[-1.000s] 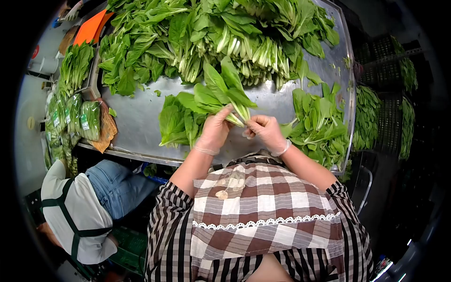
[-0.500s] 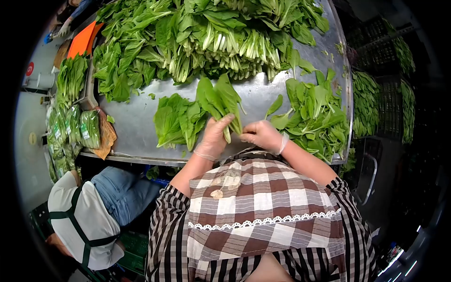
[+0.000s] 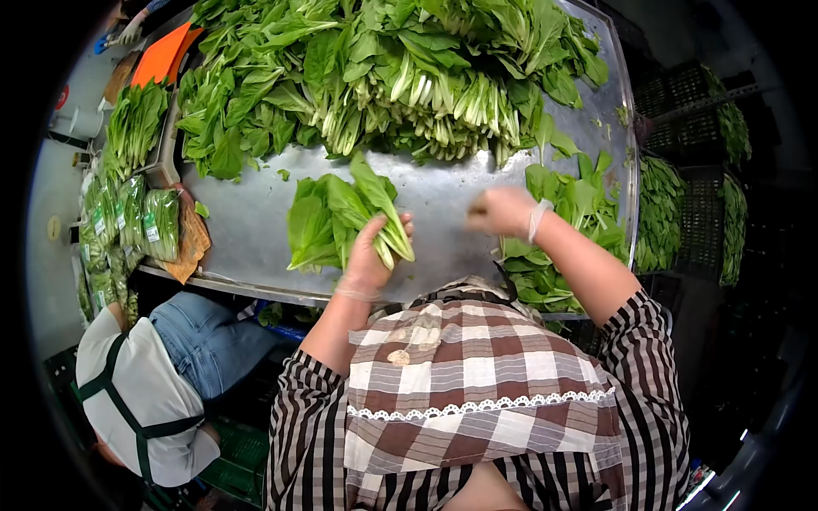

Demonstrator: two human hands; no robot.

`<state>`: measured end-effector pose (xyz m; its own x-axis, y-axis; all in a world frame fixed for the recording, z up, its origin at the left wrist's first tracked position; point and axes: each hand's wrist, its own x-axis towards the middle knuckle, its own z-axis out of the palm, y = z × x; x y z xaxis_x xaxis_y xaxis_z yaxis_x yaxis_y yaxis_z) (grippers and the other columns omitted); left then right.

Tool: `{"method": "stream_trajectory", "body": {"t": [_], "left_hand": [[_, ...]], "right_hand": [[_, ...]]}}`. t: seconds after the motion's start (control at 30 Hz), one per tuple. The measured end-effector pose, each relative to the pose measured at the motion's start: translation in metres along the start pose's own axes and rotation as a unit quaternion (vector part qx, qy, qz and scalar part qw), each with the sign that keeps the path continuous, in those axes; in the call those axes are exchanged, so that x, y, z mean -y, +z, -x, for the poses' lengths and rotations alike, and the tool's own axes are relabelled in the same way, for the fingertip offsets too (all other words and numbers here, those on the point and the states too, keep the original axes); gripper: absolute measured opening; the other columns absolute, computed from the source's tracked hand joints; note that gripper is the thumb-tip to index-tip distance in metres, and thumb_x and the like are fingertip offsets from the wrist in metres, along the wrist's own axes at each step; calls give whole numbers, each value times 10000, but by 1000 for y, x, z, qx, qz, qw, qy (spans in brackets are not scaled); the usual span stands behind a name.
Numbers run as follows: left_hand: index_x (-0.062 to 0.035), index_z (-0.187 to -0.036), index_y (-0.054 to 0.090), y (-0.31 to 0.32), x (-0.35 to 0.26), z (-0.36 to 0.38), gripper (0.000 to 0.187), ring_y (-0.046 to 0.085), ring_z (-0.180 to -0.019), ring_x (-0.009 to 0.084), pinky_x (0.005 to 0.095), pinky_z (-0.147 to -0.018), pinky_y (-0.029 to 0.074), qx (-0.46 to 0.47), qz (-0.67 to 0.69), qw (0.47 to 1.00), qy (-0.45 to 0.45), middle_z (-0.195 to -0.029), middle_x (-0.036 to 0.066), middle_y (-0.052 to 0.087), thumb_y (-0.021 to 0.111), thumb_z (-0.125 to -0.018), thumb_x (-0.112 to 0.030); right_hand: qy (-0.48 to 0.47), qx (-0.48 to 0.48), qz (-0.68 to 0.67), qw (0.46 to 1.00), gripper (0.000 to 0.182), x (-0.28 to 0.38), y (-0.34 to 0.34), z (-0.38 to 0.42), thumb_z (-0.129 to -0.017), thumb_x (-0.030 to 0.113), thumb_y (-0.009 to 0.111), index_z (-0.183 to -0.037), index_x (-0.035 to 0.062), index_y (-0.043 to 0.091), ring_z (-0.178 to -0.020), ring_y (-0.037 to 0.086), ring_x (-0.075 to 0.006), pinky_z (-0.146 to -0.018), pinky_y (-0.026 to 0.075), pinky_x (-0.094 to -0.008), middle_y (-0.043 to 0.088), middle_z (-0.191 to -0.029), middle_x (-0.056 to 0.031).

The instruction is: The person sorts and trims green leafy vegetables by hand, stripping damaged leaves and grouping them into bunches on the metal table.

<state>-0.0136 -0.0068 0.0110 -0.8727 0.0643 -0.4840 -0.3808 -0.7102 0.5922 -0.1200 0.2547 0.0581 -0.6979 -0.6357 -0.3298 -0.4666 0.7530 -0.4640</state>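
Gloved in thin clear plastic, the left hand (image 3: 368, 254) is gripping a bunch of broad-leafed, pale-stalked greens (image 3: 368, 204) over the smooth steel table (image 3: 247, 221), while the blurred right hand (image 3: 503, 211) is hovering beside loose leaves (image 3: 579, 200), its grip unreadable.

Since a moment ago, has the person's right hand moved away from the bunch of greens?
Yes. The right hand has swung off the held bunch to the right, toward the loose leaf pile by the table's right edge.
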Motion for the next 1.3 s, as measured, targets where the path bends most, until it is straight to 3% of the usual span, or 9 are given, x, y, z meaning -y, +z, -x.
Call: {"method": "stream_trajectory", "body": {"t": [0.1, 0.17, 0.37, 0.5, 0.7, 0.93, 1.03, 1.23, 1.3], "left_hand": [[-16, -1218, 556, 23, 7, -7, 382, 657, -966, 229, 379, -851, 537, 21, 18, 999, -47, -1146, 145, 659, 536, -975, -311], [-37, -1257, 526, 35, 8, -11, 398, 640, -923, 216, 392, -836, 534, 25, 4, 999, -40, -1082, 116, 640, 563, -966, -306], [-65, -1260, 520, 45, -2, -12, 441, 602, -838, 169, 397, -838, 523, 44, -18, 998, 39, -930, 44, 592, 555, -981, -406], [-66, -1260, 508, 43, -2, -14, 432, 583, -825, 147, 394, -840, 536, 41, 61, 994, 77, -881, 27, 569, 677, -929, -288], [-23, -1219, 527, 53, 15, -27, 374, 603, -930, 179, 366, -892, 505, 40, 31, 996, 75, -1013, 42, 608, 695, -903, -131], [-11, -1225, 541, 54, 24, -19, 409, 618, -996, 182, 327, -903, 498, 41, -86, 994, 51, -1097, 58, 637, 695, -847, -34], [-11, -1187, 556, 42, 18, -22, 353, 629, -959, 198, 357, -879, 521, -19, -30, 996, 80, -1071, 73, 639, 685, -861, -56], [-44, -1207, 551, 27, -9, -11, 297, 632, -967, 227, 413, -891, 536, -43, 89, 992, 79, -1089, 90, 638, 613, -925, -117], [-19, -1250, 527, 35, -15, -4, 333, 625, -996, 224, 414, -891, 531, -32, 87, 993, 77, -1145, 102, 632, 583, -944, -136]], "right_hand": [[41, -298, -134, 944, 295, 16, -41, -29, -867, 403, 661, -885, 117, 729, -780, 704, -279, -658, 551, -384, 723, -872, -146], [120, -368, -78, 919, 305, 25, -66, -53, -851, 416, 678, -875, 117, 727, -785, 702, -283, -681, 550, -390, 724, -858, -139], [122, -321, -193, 919, 322, 8, -57, -90, -825, 363, 685, -938, 62, 703, -763, 691, -289, -723, 544, -380, 718, -835, -139], [53, -213, -515, 829, 265, 19, -27, -55, -750, 212, 785, -842, 15, 634, -584, 587, -125, -535, 470, -258, 638, -673, -61], [38, -144, -544, 826, 259, 34, 27, -15, -715, 201, 810, -777, 28, 627, -578, 594, -112, -515, 460, -248, 616, -634, -49], [-7, -147, -195, 970, 326, 36, 41, 6, -724, 374, 774, -805, 67, 698, -708, 673, -281, -661, 521, -371, 694, -776, -140], [-95, -155, -252, 951, 308, 30, 22, 0, -746, 358, 763, -863, 76, 726, -701, 675, -269, -650, 519, -361, 699, -785, -141], [-55, -192, -563, 802, 346, 59, -33, -60, -911, 247, 652, -1093, -48, 651, -665, 622, -109, -590, 510, -241, 685, -804, -84], [-2, -234, -523, 819, 362, 66, -42, -87, -910, 287, 647, -1046, -48, 665, -615, 630, -128, -579, 516, -253, 700, -793, -101]]}}
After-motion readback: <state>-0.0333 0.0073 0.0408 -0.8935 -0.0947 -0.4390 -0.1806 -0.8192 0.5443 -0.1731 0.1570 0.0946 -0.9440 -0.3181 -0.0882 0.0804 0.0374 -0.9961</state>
